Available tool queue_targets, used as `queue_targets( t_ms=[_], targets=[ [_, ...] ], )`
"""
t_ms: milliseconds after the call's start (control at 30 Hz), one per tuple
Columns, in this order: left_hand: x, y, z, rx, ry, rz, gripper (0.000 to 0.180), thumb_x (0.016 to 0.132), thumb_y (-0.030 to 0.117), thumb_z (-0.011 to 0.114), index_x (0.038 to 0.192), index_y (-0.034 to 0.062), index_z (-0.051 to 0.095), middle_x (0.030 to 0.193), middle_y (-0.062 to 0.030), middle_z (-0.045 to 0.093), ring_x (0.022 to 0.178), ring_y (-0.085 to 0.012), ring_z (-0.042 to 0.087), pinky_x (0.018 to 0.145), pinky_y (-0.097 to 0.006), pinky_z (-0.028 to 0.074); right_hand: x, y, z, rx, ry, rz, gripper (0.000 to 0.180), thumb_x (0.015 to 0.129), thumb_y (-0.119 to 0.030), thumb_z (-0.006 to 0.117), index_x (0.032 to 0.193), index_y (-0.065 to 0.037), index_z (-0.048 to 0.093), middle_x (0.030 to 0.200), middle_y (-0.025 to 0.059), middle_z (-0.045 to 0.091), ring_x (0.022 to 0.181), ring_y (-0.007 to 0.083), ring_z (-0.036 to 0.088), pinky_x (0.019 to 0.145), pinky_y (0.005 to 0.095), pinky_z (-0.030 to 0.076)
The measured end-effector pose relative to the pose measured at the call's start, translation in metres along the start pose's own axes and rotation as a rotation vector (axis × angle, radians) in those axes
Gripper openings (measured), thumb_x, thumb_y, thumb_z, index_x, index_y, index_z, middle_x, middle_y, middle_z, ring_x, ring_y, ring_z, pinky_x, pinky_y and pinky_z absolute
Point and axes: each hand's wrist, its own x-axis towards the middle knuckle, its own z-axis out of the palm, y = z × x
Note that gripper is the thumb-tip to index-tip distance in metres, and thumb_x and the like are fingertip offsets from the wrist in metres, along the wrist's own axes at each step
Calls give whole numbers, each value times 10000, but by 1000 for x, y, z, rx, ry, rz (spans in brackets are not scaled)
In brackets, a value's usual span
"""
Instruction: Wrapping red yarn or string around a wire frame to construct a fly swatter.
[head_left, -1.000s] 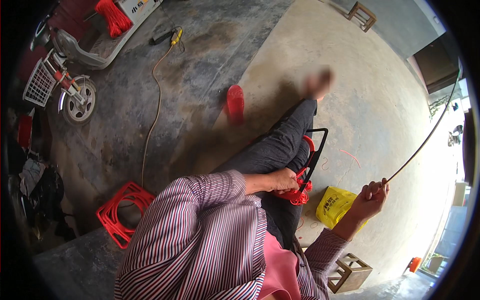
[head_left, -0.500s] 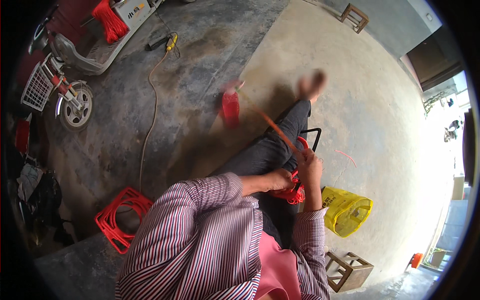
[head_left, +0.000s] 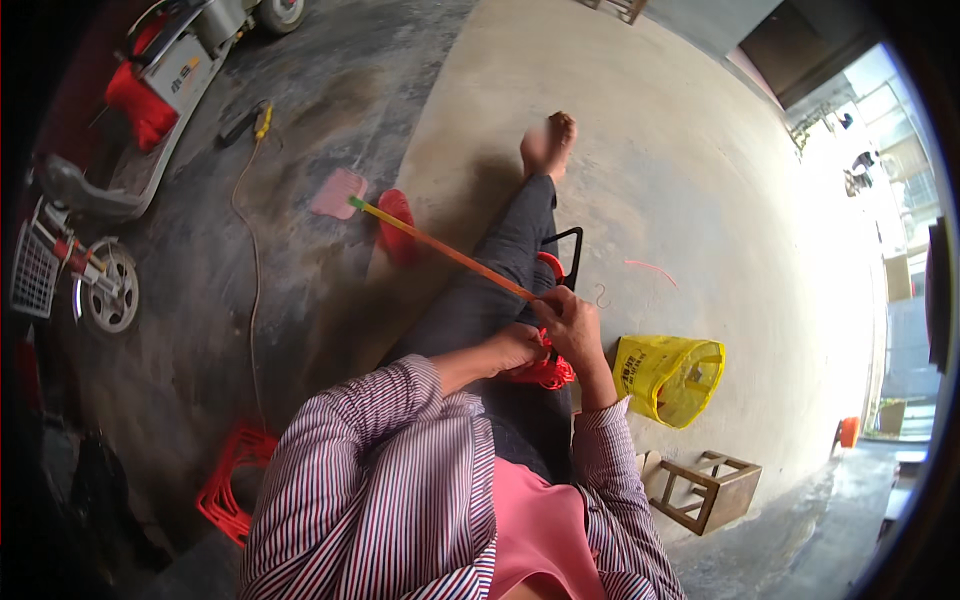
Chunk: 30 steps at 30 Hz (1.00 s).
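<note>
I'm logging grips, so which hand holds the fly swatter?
The right hand: it grips the fly swatter by its handle end. The left hand, farther left and lower, is by the red cord instead.

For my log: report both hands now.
Left hand: curled at the red cord; grip cannot be told.
Right hand: closed, holding the fly swatter.

The single view comes from the left one of two wide fisheye cameras on the person's head. It faces steeply down and forward, so the striped shirt [head_left: 350, 490] fills the near edge at close range. Both hands, left [head_left: 520, 347] and right [head_left: 567, 320], lie a little farther out, the bare foot [head_left: 550, 147] farther still. The view spreads from the scooter [head_left: 185, 75] at far left to the wooden stool [head_left: 728, 497] at near right.
</note>
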Motion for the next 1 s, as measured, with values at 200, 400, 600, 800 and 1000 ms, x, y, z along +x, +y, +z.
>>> queue_targets(
  t_ms=[200, 400, 600, 800, 1000],
  targets=[
    [-4, 8, 1, 14, -34, -53, 147, 740, 171, 604, 763, 48, 528, 594, -13, 495, 413, -89, 419, 359, -239, 301, -20, -11, -18, 656, 47, -56, 187, 806, -152, 697, 863, -2, 600, 710, 12, 633, 653, 76, 585, 602, 226, 464],
    [-8, 7, -1, 8, -29, -62, 140, 803, 132, 604, 829, 24, 519, 605, -13, 497, 416, -77, 420, 349, -229, 313, -53, -42, -75, 1013, 321, -238, 163, 813, -91, 652, 903, 2, 553, 751, -17, 542, 628, 32, 448, 556, 173, 357],
    [-5, 6, 2, 22, -37, -64, 145, 807, 129, 607, 854, 18, 526, 603, -14, 499, 414, -75, 423, 347, -230, 315, -71, -28, -135, 1133, 912, -532, 287, 937, -179, 520, 1137, 25, 504, 648, -27, 400, 512, 43, 300, 446, 202, 253],
    [-7, 6, -3, 18, -17, -66, 142, 806, 127, 609, 860, 24, 527, 602, -14, 498, 405, -77, 419, 345, -229, 310, -49, 17, -156, 1037, 1288, -189, 346, 983, -231, 403, 1228, 5, 468, 566, -68, 257, 449, 38, 206, 390, 202, 180],
    [-6, 4, 1, 13, -22, -79, 134, 802, 123, 612, 854, 33, 526, 601, -9, 495, 408, -69, 416, 339, -221, 299, -10, 147, -43, 1024, -201, 812, 293, 933, -297, 501, 1089, -76, 615, 531, -77, 298, 433, 38, 292, 384, 218, 222]
  ],
)
